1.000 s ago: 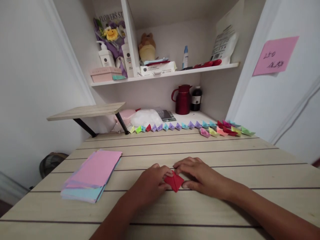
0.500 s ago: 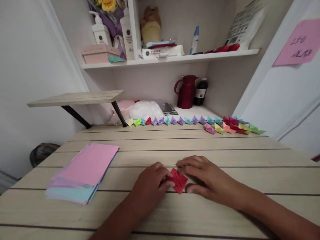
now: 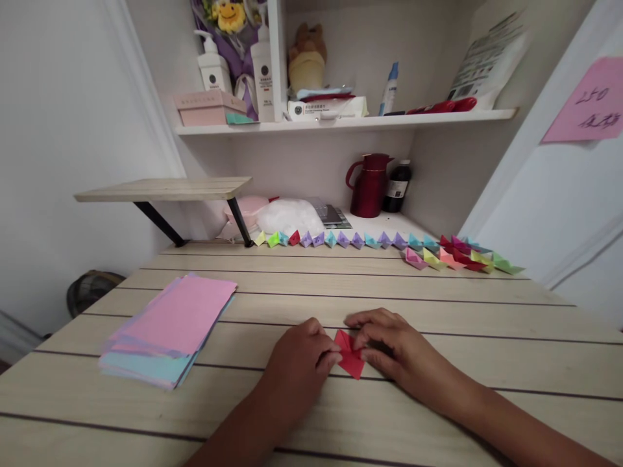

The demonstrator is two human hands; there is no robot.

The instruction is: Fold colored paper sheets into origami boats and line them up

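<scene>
On the near middle of the desk (image 3: 438, 305) lies a small folded red paper (image 3: 350, 355), a pointed shape with its lower corner toward the person. Both hands are on it. The left hand (image 3: 299, 363) pinches its left edge, thumb and fingertips closed on the paper. The right hand (image 3: 392, 344) comes in from the right, fingers curled down and pressing its upper right part; the thumb meets the paper near the middle.

To the left, near the desk's left side and well apart from the hands, sits a stack of coloured sheets (image 3: 170, 331), pink on top with pale blue and lilac showing below. Along the far edge runs a row of small folded paper boats (image 3: 350, 240) in many colours, bunching into a double line at the right end (image 3: 457, 257). Behind them stand a dark red jug (image 3: 368, 185) and a dark bottle (image 3: 398, 187). A low wooden riser (image 3: 165, 189) stands at the back left, and a pink note (image 3: 586, 102) is stuck to the wall on the right.
</scene>
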